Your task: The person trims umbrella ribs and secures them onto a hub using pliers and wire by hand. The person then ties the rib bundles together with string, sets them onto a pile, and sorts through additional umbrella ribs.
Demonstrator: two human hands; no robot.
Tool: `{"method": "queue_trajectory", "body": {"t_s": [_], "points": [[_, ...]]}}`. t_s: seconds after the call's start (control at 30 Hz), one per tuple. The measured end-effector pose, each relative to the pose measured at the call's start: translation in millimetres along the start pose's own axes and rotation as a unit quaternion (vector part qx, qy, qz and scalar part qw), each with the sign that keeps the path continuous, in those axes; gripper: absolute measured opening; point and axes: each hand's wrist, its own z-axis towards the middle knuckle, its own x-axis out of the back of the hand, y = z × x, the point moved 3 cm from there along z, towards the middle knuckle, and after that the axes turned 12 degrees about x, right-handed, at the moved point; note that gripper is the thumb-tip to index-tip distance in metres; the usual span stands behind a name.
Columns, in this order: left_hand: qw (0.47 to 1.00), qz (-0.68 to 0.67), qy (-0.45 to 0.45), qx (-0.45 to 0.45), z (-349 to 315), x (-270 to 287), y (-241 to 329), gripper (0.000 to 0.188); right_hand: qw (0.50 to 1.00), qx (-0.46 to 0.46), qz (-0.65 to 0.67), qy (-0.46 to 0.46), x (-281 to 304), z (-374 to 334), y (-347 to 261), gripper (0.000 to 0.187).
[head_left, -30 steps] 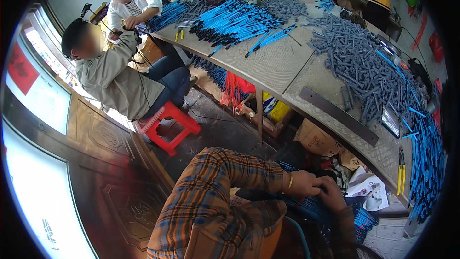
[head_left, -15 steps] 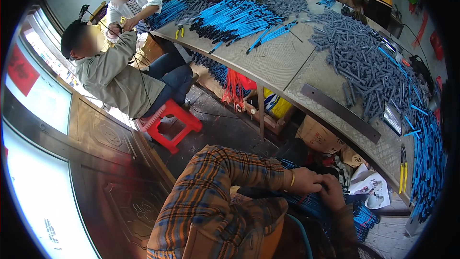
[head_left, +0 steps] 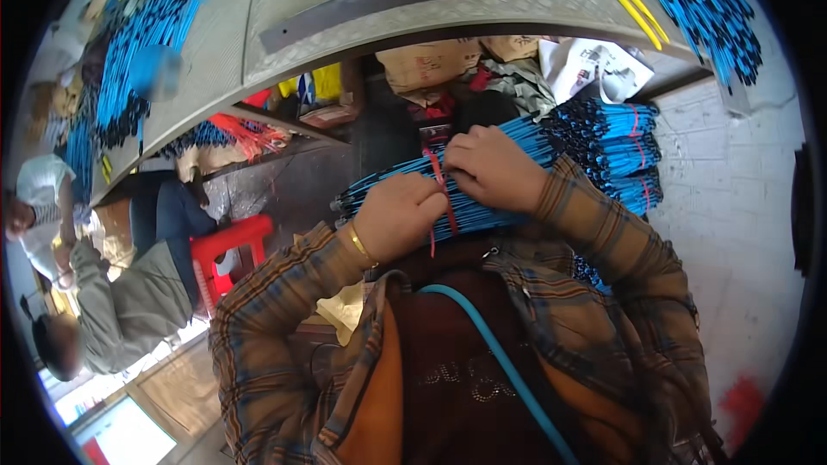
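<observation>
A bundle of thin blue rods with black ends (head_left: 487, 215) lies across my lap. A narrow red tie strip (head_left: 439, 172) runs over its middle, and a loose tail hangs below. My left hand (head_left: 401, 217) rests on the bundle's left part, closed, thumb and finger pinching at the strip. My right hand (head_left: 495, 168) is closed too, its curled fingers against the strip's upper part; what exactly lies inside them is partly hidden. To the right, several tied bundles of blue rods (head_left: 633, 155) are stacked, bound with red strips.
Ahead stands a worktable (head_left: 345, 43) bearing a dark flat bar (head_left: 388, 4), yellow-handled pliers (head_left: 637, 9) and heaps of blue rods (head_left: 689, 9). Paper sacks (head_left: 431, 65) sit beneath it. At left a person (head_left: 129, 293) sits on a red stool (head_left: 233, 250), near another person.
My view has swung right and down onto my lap. My hands, close together before, are now slightly apart on the bundle, with the red strip showing between them.
</observation>
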Motion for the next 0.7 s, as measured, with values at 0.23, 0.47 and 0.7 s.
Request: {"method": "queue_trajectory", "body": {"t_s": [0.23,0.47,0.7], "points": [[0.995,-0.05,-0.052,0.064,25,13,-13,0.047,0.982,0.022,-0.048,0.183,23,-22,-49,0.015],[0.836,-0.336,-0.349,0.256,65,-22,-98,0.096,0.984,-0.034,0.176,-0.017,-22,-73,-66,0.021],[0.829,-0.321,-0.382,0.251,85,-24,-69,0.095,0.912,0.033,-0.317,0.258,10,-59,-30,0.034]]}}
